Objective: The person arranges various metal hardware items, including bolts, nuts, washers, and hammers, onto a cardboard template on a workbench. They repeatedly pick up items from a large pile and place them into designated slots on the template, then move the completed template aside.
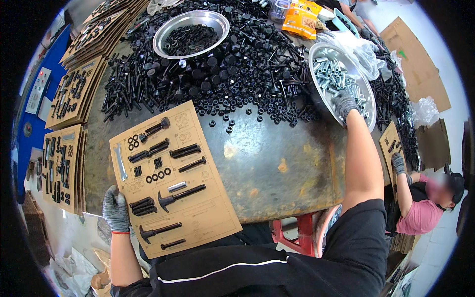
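Observation:
Gloved in grey, my left hand (116, 210) grips the left edge of a brown cardboard sheet (213, 198), which is tilted over the table's near edge. Fixed to its face are a silver wrench (120, 162), black bolts (149, 150), rings (158, 175), two T-shaped black pieces (181, 197) and one silver tube (177, 186). To the right, my right hand (345, 103), also gloved, reaches into a metal bowl (368, 96) of short silver tubes (330, 74). Its fingertips are down among the tubes, so whether it holds one is hidden.
Loose black bolts and nuts (257, 64) cover the table's (277, 168) far side, around a bowl (226, 30) of black parts. Filled cardboard sheets (63, 166) stand stacked at left. A co-worker (420, 210) holds another sheet at right. A red stool (305, 232) shows below the table.

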{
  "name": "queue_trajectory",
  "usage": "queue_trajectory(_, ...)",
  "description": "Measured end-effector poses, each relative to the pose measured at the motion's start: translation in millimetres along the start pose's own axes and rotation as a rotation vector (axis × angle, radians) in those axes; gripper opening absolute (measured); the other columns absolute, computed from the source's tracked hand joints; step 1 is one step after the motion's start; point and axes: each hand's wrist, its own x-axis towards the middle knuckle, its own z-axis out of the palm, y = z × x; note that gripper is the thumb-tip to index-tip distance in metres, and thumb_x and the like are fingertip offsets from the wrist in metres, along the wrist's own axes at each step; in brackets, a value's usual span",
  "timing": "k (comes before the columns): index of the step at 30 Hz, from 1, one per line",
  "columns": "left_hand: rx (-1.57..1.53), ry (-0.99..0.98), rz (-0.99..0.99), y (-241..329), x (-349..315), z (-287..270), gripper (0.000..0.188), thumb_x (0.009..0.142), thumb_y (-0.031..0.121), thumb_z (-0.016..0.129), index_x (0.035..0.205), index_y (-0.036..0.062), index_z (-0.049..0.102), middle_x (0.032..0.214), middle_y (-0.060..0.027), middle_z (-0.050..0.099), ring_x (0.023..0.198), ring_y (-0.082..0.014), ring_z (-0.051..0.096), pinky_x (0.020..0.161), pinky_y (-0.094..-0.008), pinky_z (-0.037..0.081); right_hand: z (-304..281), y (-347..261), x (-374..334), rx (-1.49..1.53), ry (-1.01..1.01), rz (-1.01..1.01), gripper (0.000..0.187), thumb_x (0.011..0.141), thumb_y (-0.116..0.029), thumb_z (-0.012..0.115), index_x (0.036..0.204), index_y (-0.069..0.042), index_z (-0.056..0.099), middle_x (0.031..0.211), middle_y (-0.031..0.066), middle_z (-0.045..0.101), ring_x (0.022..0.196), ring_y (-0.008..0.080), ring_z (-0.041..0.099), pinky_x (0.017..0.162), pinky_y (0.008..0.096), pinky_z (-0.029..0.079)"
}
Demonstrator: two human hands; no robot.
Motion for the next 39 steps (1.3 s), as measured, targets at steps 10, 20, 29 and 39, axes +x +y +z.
queue_trajectory(10,0.021,-0.022,0.035,-0.3,1.6,-2.9,0.026,0.090,0.014,0.064,0.110,-0.0018,0.063,0.097,-0.0087,0.066,0.082,-0.0139,0.059,0.078,-0.0280,0.050,-94.9,-172.3,-110.3,0.426,-0.076,0.012,0.034,0.083,-0.036,0.064,0.103,-0.009,0.068,0.104,0.0195,0.067,0.097,0.0362,0.064,0.086,0.0442,0.051)
queue_trajectory(20,0.172,0.020,0.082,13.7,-2.9,-17.2,0.027,0.086,0.026,0.061,0.105,0.0075,0.065,0.098,-0.0154,0.067,0.093,-0.0306,0.065,0.082,-0.0371,0.051,-62.3,-176.2,-102.7,0.220,0.194,-0.136,0.034,0.083,-0.038,0.060,0.086,-0.006,0.071,0.095,0.0214,0.067,0.089,0.0364,0.065,0.079,0.0444,0.051)
queue_trajectory(29,0.152,0.080,0.145,19.1,-0.8,-17.9,0.022,0.084,0.028,0.066,0.098,0.0113,0.067,0.075,-0.0105,0.064,0.067,-0.0272,0.063,0.063,-0.0371,0.051,-33.7,-178.2,-253.0,1.294,0.228,0.233,0.024,0.083,-0.020,0.072,0.101,-0.005,0.066,0.083,0.0078,0.068,0.078,0.0167,0.062,0.071,0.0288,0.050)
queue_trajectory(39,0.123,0.033,0.155,22.9,0.1,-23.0,0.021,0.085,0.026,0.066,0.099,0.0097,0.068,0.080,-0.0108,0.067,0.069,-0.0252,0.065,0.065,-0.0346,0.052,-48.9,-196.5,-320.4,0.672,-0.157,-0.007,0.025,0.078,-0.021,0.074,0.096,-0.004,0.068,0.077,0.0120,0.066,0.069,0.0222,0.059,0.069,0.0352,0.050)
